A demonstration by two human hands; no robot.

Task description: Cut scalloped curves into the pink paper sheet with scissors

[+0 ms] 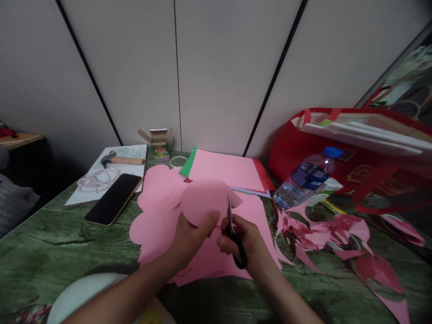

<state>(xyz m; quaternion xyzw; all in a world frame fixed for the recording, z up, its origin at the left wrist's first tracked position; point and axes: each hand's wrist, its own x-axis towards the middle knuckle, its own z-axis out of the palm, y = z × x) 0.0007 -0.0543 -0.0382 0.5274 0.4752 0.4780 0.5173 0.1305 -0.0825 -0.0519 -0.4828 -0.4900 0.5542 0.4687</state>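
My left hand [194, 231] pinches the lower edge of a piece of pink paper [204, 198], thumb on top. The piece is rounded on its left, with a pointed corner at the right. In my right hand [248, 236] is a pair of scissors [240, 247] with black handles; its blades lie against the paper's right part. Below both hands are pink sheets [216, 261] spread on the table. Several cut pink rounds [158, 189] overlap to the left of the held piece.
At left are a phone [114, 199], a hammer [124, 160] and a clear coil [98, 180]. A small box [159, 146] and coloured paper [226, 168] lie behind. Pink scraps [334, 231], a water bottle [305, 177] and a red bag [286, 144] occupy the right.
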